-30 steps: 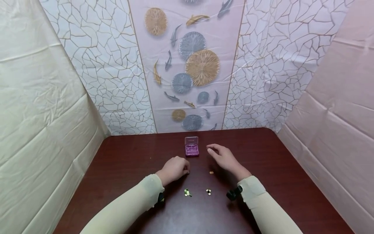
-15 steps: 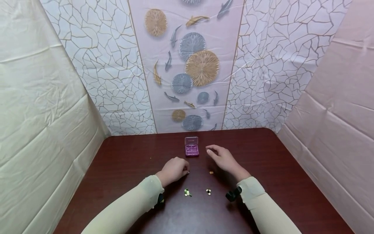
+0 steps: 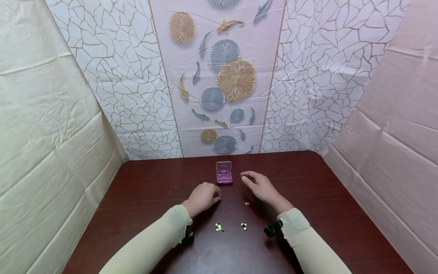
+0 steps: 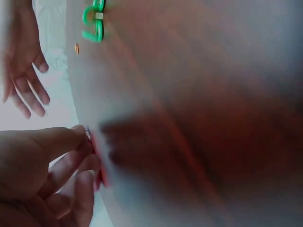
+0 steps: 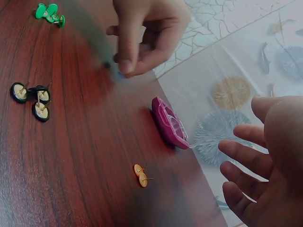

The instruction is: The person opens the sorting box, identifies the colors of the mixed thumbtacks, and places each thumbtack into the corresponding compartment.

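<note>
Left hand (image 3: 204,196), just nearer than the box: thumb and finger pinched on a small bluish thing (image 5: 121,75), mostly hidden. Right hand (image 3: 262,186) right of the box, fingers loosely spread, holding nothing. Pink box (image 5: 162,124) lid up, far middle of the table (image 3: 154,175). Orange tacks (image 5: 143,179) nearer; black tacks (image 5: 41,112) nearer again, green tacks (image 5: 52,9) left of those.
</note>
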